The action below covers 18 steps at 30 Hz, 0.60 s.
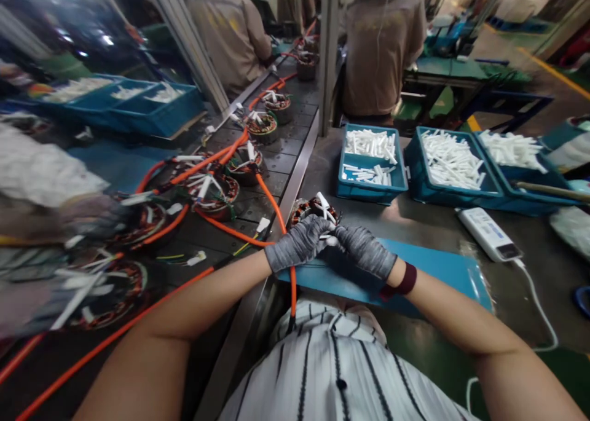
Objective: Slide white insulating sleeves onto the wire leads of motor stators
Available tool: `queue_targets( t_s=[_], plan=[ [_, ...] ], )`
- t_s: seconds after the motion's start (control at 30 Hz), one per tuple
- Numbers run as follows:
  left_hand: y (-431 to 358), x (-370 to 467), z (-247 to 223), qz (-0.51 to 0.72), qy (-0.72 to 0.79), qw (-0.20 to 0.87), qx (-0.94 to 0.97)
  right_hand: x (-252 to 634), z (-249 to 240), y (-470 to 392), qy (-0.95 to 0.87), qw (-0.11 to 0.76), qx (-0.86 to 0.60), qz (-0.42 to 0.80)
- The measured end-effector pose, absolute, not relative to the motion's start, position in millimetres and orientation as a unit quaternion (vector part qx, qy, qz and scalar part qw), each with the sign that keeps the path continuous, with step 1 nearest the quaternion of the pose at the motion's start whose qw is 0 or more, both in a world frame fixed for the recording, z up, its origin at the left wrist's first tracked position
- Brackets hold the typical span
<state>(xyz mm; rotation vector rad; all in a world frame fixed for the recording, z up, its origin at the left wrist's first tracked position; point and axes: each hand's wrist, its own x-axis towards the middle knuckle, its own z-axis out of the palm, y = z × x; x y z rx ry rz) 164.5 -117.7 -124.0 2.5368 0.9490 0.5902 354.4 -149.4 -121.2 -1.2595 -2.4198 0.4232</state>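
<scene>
Both of my hands wear grey gloves and meet at the near side of a round wire-wound coil (302, 209), on the edge of the bench beside the conveyor. My left hand (302, 241) has its fingers pinched together at the coil's leads. Close against it, my right hand (364, 249) is closed too, its fingertips by a small white piece. What exactly each hand grips is too small to make out. A white sleeve (322, 201) stands up from the coil just above the fingers. Under my hands lies a blue mat (428, 275).
Blue bins (372, 192) of white sleeves stand at the back right, near a white device (491, 233) with a cable. More coils (214, 196) and orange cords (271, 203) lie on the conveyor (281, 178). A co-worker's gloved hands are at the left; others sit behind.
</scene>
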Motion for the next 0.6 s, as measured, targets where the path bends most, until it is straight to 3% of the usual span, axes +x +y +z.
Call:
queue_targets(
  t_s=[0.13,0.3,0.4,0.5,0.6],
  plan=[
    [-119,162,-116,0.173,0.349,0.17,0.905,340,-116,-161,-0.823,0.229,-0.507,0.116],
    [-133,157,-94,0.024,0.459,0.076,0.885,367,-127,-191,-0.688,0.481,-0.542,0.044],
    [-130,168,-89,-0.069,0.418,0.059,0.904,380,-154,-212,-0.645,0.512,-0.562,0.076],
    [-113,176,-80,-0.062,0.447,0.135,0.882,380,-180,-231,-0.647,0.501,-0.561,0.126],
    [-101,161,-53,0.028,0.518,0.264,0.813,379,-196,-246,-0.655,0.499,-0.545,0.159]
  ],
)
